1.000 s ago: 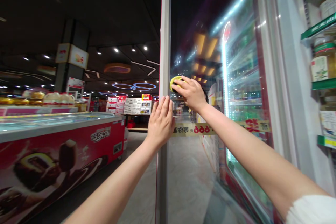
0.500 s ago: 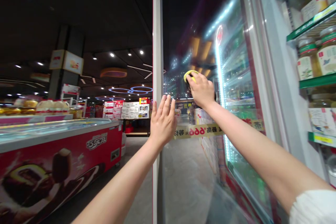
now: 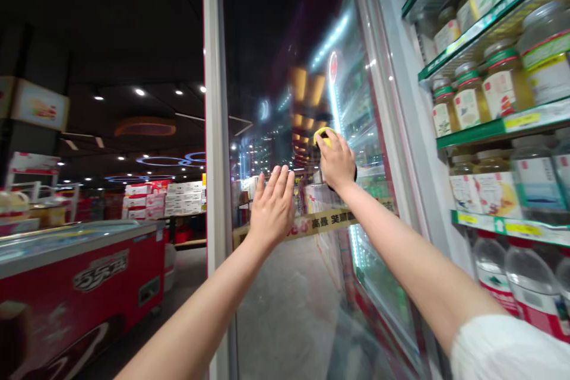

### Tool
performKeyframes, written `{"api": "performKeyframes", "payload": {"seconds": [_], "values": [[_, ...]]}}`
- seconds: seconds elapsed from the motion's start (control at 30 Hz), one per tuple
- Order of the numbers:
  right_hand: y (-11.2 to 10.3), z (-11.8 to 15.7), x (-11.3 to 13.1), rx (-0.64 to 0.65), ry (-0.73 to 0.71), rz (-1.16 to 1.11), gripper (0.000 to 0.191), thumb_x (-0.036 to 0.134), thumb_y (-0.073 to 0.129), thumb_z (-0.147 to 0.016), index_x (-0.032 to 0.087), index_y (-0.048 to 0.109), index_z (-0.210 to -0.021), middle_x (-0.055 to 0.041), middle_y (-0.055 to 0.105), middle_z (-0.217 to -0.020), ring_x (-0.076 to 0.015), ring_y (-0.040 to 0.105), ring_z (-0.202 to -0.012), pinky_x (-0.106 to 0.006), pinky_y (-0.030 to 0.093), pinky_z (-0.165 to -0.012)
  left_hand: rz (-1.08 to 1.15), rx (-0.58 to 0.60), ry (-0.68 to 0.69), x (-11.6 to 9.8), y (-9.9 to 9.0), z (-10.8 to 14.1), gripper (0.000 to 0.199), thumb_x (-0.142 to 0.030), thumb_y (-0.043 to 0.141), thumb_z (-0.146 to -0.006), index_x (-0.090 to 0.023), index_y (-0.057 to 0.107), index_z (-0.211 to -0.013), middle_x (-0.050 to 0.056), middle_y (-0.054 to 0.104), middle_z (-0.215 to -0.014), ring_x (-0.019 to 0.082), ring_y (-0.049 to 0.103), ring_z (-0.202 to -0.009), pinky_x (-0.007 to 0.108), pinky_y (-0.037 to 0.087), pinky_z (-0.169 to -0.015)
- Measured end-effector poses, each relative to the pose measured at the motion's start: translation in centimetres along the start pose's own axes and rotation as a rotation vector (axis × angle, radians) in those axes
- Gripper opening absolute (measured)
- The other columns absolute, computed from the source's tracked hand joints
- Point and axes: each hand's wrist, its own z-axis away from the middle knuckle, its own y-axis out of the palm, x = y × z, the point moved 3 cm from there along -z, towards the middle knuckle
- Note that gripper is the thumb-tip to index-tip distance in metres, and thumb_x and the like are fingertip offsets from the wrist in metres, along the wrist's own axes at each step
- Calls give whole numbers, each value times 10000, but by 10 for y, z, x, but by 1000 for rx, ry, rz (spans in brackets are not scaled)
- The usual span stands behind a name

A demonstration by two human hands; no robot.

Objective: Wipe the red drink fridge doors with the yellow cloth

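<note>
Before me stands a glass cooler door [image 3: 285, 297] in a grey frame, swung open. My right hand [image 3: 337, 160] is closed around a yellow cloth [image 3: 321, 135] and holds it against the glass, above a tape strip with printed characters [image 3: 332, 221]. Only the upper left edge of the cloth shows; my fingers and palm hide the rest. My left hand [image 3: 272, 205], fingers stretched out and holding nothing, lies flat at the glass, lower and to the left of my right hand. Whether its whole palm touches the pane, I cannot tell.
Cooler shelves [image 3: 472, 133] with green edges hold several bottles [image 3: 505, 80] close on the right. A red chest freezer [image 3: 102, 273] stands on the left, beyond the door frame [image 3: 216, 130]. Stacked boxes [image 3: 184, 197] are farther back. Lights and shelves reflect in the glass.
The view has turned right, bringing more of the bottle shelves in. My left hand has shifted from the door's frame edge onto the pane. My right hand still grips the cloth, closer to my left hand.
</note>
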Motion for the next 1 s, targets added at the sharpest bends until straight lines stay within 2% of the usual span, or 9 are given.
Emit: {"api": "performKeyframes", "payload": {"seconds": [0.07, 0.17, 0.27, 0.4, 0.5, 0.6, 0.73, 0.87, 1.0], "values": [[-2, 16, -12, -38, 50, 5, 494, 300, 452, -1019, 276, 513, -1509, -130, 440, -1597, -371, 356, -1454, -587, 415, -1091, 13, 2, 0, -4, 4, -6, 648, -224, 455, -954, -147, 352, -1589, 135, 345, -1641, 286, 267, -1556, 558, 151, -1292], [-1, 32, -11, 16, -169, 3, 528, 316, 515, -997, 282, 492, -1524, -122, 426, -1608, -351, 334, -1473, -553, 384, -1141, 23, -4, 13, -12, 10, -14, 614, -231, 443, -962, -156, 397, -1569, 127, 363, -1634, 293, 285, -1550, 572, 154, -1286], [-1, 17, -23, 93, -350, 1, 521, 225, 482, -1000, 316, 504, -1512, -75, 435, -1609, -288, 324, -1493, -478, 373, -1177, 32, -10, 19, -25, 17, -23, 597, -248, 437, -971, -140, 416, -1557, 139, 370, -1628, 295, 289, -1548, 575, 145, -1287], [-4, -3, -78, 22, -84, 16, 501, 183, 428, -1006, 284, 547, -1482, -91, 482, -1571, -301, 374, -1463, -521, 406, -1159, 53, -16, 5, -45, 26, -31, 597, -267, 440, -980, -134, 409, -1562, 148, 356, -1631, 293, 286, -1550, 573, 139, -1292], [-7, 20, -108, -42, 180, 50, 507, 169, 393, -1006, 209, 542, -1489, -171, 474, -1563, -350, 394, -1444, -601, 431, -1116, 68, -11, 17, -57, 31, -32, 591, -261, 437, -983, -143, 411, -1561, 141, 354, -1634, 291, 286, -1549, 575, 144, -1291], [-6, 38, -105, 19, 77, 43, 546, 98, 364, -984, 198, 543, -1490, -145, 437, -1603, -324, 340, -1493, -540, 410, -1159, 77, -19, 38, -65, 35, -36, 576, -258, 428, -989, -144, 424, -1554, 137, 362, -1631, 296, 291, -1546, 578, 152, -1287], [-4, 12, -100, 88, -114, 28, 590, 60, 360, -965, 276, 554, -1479, -25, 422, -1630, -253, 281, -1538, -458, 378, -1200, 119, -48, 47, -75, 41, -48, 601, -252, 447, -979, -168, 398, -1572, 134, 365, -1630, 297, 296, -1544, 576, 152, -1287], [-5, -9, -134, 28, 84, 129, 580, 95, 348, -983, 282, 515, -1507, -59, 446, -1613, -306, 371, -1487, -533, 426, -1127, 148, -70, 69, -84, 47, -53, 627, -257, 457, -978, -169, 358, -1591, 141, 365, -1627, 302, 298, -1543, 578, 146, -1289], [-9, 40, -166, -23, 235, 213, 537, 155, 360, -999, 257, 520, -1502, -148, 527, -1536, -346, 477, -1382, -573, 480, -1012, 151, -87, 83, -87, 54, -48, 604, -255, 435, -994, -158, 369, -1586, 144, 378, -1620, 302, 301, -1540, 575, 134, -1291]]}}
